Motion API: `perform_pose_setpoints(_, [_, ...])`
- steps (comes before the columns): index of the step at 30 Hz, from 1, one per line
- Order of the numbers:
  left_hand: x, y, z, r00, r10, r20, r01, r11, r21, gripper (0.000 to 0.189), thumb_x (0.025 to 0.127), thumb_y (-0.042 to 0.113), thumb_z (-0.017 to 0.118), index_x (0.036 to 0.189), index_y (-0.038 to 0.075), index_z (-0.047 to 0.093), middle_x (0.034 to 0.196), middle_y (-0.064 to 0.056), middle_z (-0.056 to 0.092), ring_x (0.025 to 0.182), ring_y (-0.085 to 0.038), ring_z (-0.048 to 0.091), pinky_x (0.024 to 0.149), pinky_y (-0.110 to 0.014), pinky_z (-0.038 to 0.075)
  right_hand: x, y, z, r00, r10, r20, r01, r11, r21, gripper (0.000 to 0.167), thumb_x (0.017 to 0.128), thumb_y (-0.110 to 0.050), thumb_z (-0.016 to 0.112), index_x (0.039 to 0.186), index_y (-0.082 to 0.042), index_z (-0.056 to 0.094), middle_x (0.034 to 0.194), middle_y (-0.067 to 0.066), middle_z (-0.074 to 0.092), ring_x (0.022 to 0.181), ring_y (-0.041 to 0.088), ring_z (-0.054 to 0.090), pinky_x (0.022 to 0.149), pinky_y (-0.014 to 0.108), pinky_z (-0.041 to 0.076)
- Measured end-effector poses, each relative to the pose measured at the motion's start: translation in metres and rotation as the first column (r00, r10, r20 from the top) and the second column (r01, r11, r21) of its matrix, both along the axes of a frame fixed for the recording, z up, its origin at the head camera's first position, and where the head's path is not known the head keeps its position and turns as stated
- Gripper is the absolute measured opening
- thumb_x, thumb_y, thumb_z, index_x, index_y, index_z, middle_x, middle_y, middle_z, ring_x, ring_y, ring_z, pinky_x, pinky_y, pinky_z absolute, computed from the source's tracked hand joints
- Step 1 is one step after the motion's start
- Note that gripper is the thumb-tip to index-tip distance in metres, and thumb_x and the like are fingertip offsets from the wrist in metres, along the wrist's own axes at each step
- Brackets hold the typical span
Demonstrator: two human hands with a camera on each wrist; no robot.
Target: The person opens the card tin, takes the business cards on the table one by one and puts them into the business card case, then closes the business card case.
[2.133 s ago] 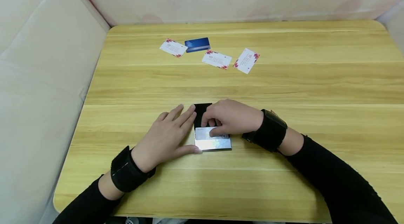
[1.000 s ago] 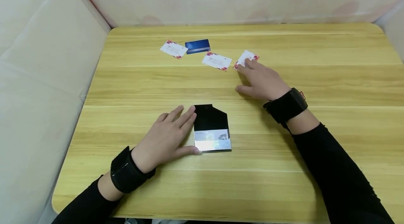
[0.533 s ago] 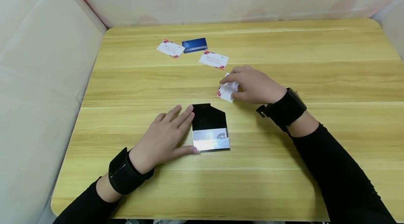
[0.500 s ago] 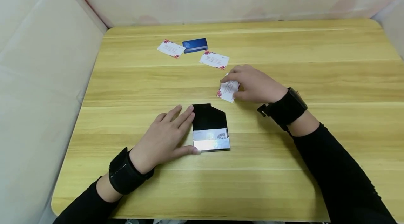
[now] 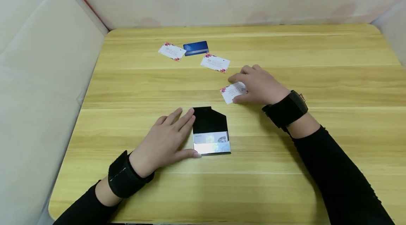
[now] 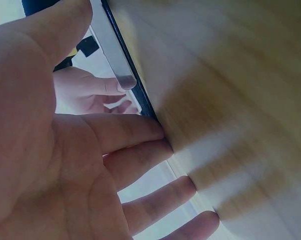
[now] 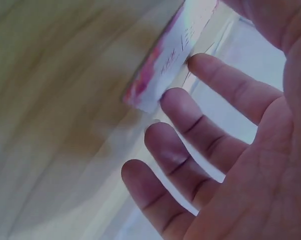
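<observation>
An unfolded card case (image 5: 210, 121) lies before me, its black inner flap raised toward the back. Its silver front pocket holds a pale card (image 5: 206, 137) with a grey print. My left hand (image 5: 161, 142) rests beside it, fingers stretched along the left edge and thumb at the near left corner. Farther back, my right hand (image 5: 261, 86) touches a white business card (image 5: 233, 91) with pink flowers; the thumb lies at its near edge. In the right wrist view, the fingers (image 7: 170, 150) are spread and fairly straight beside that card (image 7: 173, 52). The hand hides the card's right end.
Two more flowered business cards lie at the back, a left card (image 5: 172, 51) and a right card (image 5: 215, 63). A blue card (image 5: 196, 48) with a pale stripe lies between and behind them. The wooden table (image 5: 301, 49) meets pale walls at the back and left.
My right hand went from the case to the rightmost flowered card and slid it nearer and leftward. Since half a second ago the card has turned a little. My left hand keeps its place.
</observation>
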State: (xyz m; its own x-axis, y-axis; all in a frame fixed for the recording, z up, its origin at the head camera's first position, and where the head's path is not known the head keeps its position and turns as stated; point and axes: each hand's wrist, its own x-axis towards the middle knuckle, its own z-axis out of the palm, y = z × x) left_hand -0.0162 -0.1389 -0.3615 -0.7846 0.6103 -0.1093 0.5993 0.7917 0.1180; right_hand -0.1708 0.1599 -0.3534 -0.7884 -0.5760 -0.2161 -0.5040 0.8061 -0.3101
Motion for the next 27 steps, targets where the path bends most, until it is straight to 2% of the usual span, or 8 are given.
perform_pose_setpoints(4, [0.0008, -0.0009, -0.0013, 1.000, 0.004, -0.007, -0.004, 1.000, 0.005, 0.098, 0.085, 0.077, 0.052, 0.153, 0.007, 0.041, 0.162, -0.008, 0.032, 0.147, -0.038, 0.031, 0.103, -0.056, 0.042, -0.0017, 0.0011, -0.0015, 0.999, -0.048, 0.018, 0.047, 0.998, 0.044, 0.068, 0.078, -0.048, 0.083, 0.135, -0.019, 0.058, 0.118, 0.013, 0.061, 0.102, 0.033, 0.047, 0.089, 0.045, 0.041])
perform_pose_setpoints(8, [0.0016, -0.0011, -0.0018, 1.000, 0.004, -0.002, -0.004, 1.000, 0.006, 0.098, 0.085, 0.078, 0.052, 0.153, 0.007, 0.041, 0.162, -0.008, 0.032, 0.147, -0.038, 0.031, 0.103, -0.056, 0.042, -0.0033, 0.0017, -0.0037, 0.996, -0.082, 0.028, 0.080, 0.996, 0.050, 0.062, 0.080, -0.048, 0.081, 0.128, -0.015, 0.060, 0.110, 0.011, 0.062, 0.096, 0.030, 0.049, 0.083, 0.041, 0.041])
perform_pose_setpoints(11, [0.0016, -0.0011, -0.0025, 1.000, 0.003, -0.005, -0.003, 1.000, 0.010, 0.098, 0.085, 0.077, 0.052, 0.152, 0.007, 0.041, 0.162, -0.008, 0.032, 0.147, -0.038, 0.032, 0.103, -0.056, 0.042, -0.0030, 0.0022, -0.0053, 0.994, -0.080, -0.073, 0.082, 0.996, 0.020, 0.040, 0.086, -0.039, 0.078, 0.113, -0.012, 0.065, 0.096, 0.007, 0.059, 0.083, 0.026, 0.052, 0.070, 0.038, 0.042])
perform_pose_setpoints(14, [0.0012, -0.0012, -0.0034, 1.000, -0.002, -0.012, 0.002, 1.000, 0.013, 0.098, 0.085, 0.077, 0.053, 0.152, 0.007, 0.041, 0.162, -0.009, 0.032, 0.146, -0.038, 0.032, 0.103, -0.056, 0.042, -0.0011, 0.0023, -0.0070, 0.979, -0.070, -0.194, 0.067, 0.998, -0.022, 0.016, 0.091, -0.026, 0.074, 0.100, -0.014, 0.068, 0.086, 0.005, 0.055, 0.070, 0.022, 0.052, 0.060, 0.036, 0.042])
perform_pose_setpoints(16, [0.0013, -0.0017, -0.0037, 1.000, -0.007, -0.017, 0.007, 1.000, 0.012, 0.097, 0.085, 0.076, 0.053, 0.152, 0.006, 0.042, 0.161, -0.009, 0.033, 0.146, -0.039, 0.033, 0.102, -0.056, 0.042, 0.0009, 0.0013, -0.0073, 0.977, -0.057, -0.204, 0.051, 0.998, -0.035, 0.010, 0.091, -0.025, 0.074, 0.094, -0.016, 0.069, 0.085, 0.003, 0.056, 0.068, 0.021, 0.052, 0.058, 0.034, 0.043])
perform_pose_setpoints(18, [0.0017, -0.0024, -0.0038, 1.000, -0.011, -0.026, 0.012, 1.000, 0.008, 0.098, 0.085, 0.076, 0.053, 0.152, 0.006, 0.042, 0.161, -0.010, 0.034, 0.145, -0.039, 0.034, 0.101, -0.056, 0.043, 0.0019, -0.0004, -0.0070, 0.987, -0.044, -0.152, 0.040, 0.999, -0.028, 0.018, 0.089, -0.032, 0.075, 0.096, -0.018, 0.068, 0.086, 0.003, 0.056, 0.072, 0.021, 0.052, 0.060, 0.034, 0.042])
perform_pose_setpoints(22, [0.0020, -0.0036, -0.0028, 0.999, -0.012, -0.050, 0.012, 1.000, 0.013, 0.097, 0.085, 0.076, 0.054, 0.151, 0.005, 0.044, 0.160, -0.010, 0.036, 0.144, -0.039, 0.036, 0.099, -0.055, 0.044, 0.0016, -0.0039, -0.0032, 0.999, -0.038, -0.037, 0.038, 0.999, 0.001, 0.047, 0.078, -0.056, 0.080, 0.105, -0.020, 0.066, 0.092, 0.003, 0.055, 0.082, 0.022, 0.051, 0.067, 0.035, 0.042])
perform_pose_setpoints(27, [0.0008, -0.0029, -0.0021, 0.999, -0.015, -0.051, 0.015, 1.000, 0.018, 0.097, 0.085, 0.077, 0.053, 0.151, 0.006, 0.044, 0.160, -0.010, 0.035, 0.145, -0.039, 0.035, 0.100, -0.055, 0.044, 0.0003, -0.0032, 0.0002, 0.999, -0.036, 0.015, 0.036, 0.999, 0.015, 0.058, 0.071, -0.055, 0.086, 0.112, -0.020, 0.065, 0.099, 0.003, 0.056, 0.089, 0.022, 0.050, 0.072, 0.036, 0.043])
